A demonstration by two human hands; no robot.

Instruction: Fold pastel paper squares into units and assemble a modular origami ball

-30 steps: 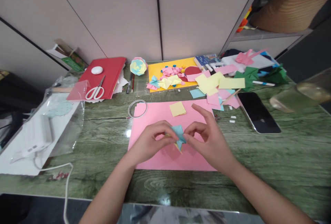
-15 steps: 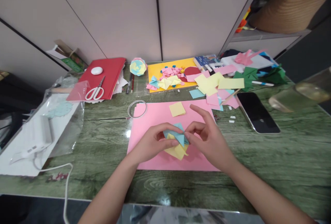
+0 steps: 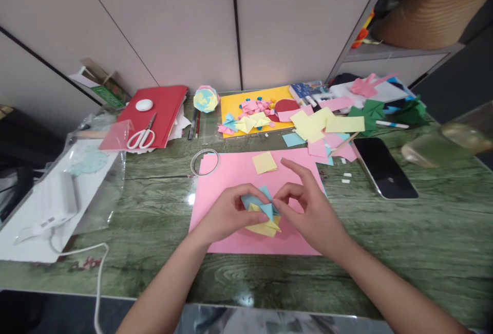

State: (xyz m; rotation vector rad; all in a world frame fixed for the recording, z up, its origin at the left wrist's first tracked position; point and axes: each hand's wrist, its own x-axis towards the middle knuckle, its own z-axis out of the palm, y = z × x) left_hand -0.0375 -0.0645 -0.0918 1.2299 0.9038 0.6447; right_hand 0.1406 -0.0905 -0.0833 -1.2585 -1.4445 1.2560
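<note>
Between my hands, above the pink paper sheets (image 3: 223, 174), is a folded origami piece (image 3: 265, 227) of joined blue and yellow papers. My left hand (image 3: 231, 210) grips it from the left, thumb in front on the yellow and blue folds, index finger over the top. With thumb and index finger, my right hand (image 3: 304, 203) pinches a blue fold on the right side, its other fingers raised. Part of the piece is hidden behind the fingers. A small yellow paper square (image 3: 264, 162) lies on the pink sheets just beyond my hands.
Behind lie a multicoloured paper ball (image 3: 206, 99), a yellow sheet (image 3: 228, 101) with small folded pieces, and loose paper squares (image 3: 308, 124). White scissors (image 3: 141, 138) rest on a red folder (image 3: 169, 103). A phone (image 3: 384, 168) and a bottle (image 3: 442, 144) are at right; a silver bangle (image 3: 192, 167) sits left.
The fingers have shifted slightly to the left on the origami piece, and its front blue flap is tilted differently. Both hands still hold it.
</note>
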